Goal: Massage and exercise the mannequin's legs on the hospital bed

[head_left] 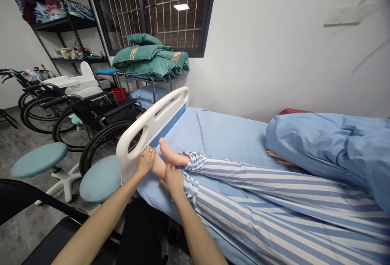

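A figure in blue-and-white striped trousers (258,220) lies on a bed with a light blue sheet (231,129); I cannot tell whether it is a person or a manikin. My left hand (146,160) is closed around the front part of the near foot (158,166), covering its toes. Just above that foot, my right hand (173,182) wraps the ankle, close to the trouser cuff. The far foot (172,155) is bare and rests beside it with toes pointing up. A folded blue cover (329,143) hides the upper body, and one hand (282,158) shows beneath its edge.
The white footboard (134,131) stands right behind my left hand. To the left are wheelchairs (100,115), two round stools (39,159) and a black chair (51,240). Green folded bedding (152,60) sits on a stand below the barred window; shelves (65,23) line the back.
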`<state>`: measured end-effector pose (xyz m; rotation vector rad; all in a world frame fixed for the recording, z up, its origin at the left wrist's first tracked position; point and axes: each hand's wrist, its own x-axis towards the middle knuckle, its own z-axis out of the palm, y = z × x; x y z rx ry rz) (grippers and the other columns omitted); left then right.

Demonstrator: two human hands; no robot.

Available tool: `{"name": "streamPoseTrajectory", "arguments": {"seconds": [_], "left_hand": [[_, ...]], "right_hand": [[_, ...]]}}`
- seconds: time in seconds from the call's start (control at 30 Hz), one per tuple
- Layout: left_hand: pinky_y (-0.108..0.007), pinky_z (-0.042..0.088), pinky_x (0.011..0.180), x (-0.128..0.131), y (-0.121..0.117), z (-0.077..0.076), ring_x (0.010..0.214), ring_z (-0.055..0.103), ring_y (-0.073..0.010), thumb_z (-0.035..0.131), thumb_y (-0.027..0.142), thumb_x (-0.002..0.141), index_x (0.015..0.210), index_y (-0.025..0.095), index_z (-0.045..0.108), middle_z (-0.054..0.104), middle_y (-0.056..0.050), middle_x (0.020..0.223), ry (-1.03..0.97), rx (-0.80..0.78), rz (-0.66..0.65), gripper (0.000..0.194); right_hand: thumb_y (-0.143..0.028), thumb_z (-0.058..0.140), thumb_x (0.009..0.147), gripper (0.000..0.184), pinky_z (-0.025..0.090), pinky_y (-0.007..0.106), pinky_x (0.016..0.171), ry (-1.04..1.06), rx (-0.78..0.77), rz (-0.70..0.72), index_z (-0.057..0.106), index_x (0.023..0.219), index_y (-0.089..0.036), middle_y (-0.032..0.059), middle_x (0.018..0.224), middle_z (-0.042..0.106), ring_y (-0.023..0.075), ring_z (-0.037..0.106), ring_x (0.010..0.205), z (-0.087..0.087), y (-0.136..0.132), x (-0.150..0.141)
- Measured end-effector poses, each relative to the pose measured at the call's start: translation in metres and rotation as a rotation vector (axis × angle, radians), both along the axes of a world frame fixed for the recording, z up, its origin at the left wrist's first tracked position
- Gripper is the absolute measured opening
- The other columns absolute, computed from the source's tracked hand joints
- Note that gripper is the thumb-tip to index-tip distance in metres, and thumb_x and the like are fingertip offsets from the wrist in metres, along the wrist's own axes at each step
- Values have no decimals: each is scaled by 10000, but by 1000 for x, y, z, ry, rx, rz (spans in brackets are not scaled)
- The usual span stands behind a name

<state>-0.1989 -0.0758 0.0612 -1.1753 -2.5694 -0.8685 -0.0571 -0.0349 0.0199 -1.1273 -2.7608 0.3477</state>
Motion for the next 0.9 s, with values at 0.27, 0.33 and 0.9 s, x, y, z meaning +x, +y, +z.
{"name": "streamPoseTrajectory", "arguments": {"seconds": [0.27,0.33,0.9], "left_hand": [[-259,354,610,-26,-6,23,663,523,-139,317,451,852,789,208,446,530,23,684,-253,-163,-412,283],[-268,366,626,-29,-5,21,663,511,-139,322,455,844,777,207,427,505,29,679,-299,-144,-428,278],[-297,382,710,-27,-6,24,727,504,-157,284,465,848,765,225,376,489,26,704,-326,-126,-498,270]], "right_hand": [[-313,615,674,552,455,395,720,224,-96,59,428,1163,-137,160,1019,595,310,601,863,2,4,4],[-314,576,697,487,456,407,761,404,-141,119,449,1141,-161,139,1060,585,311,577,938,3,10,4],[-323,592,664,369,388,343,765,56,-155,50,530,989,-162,104,962,638,278,586,923,10,88,-32]]}}
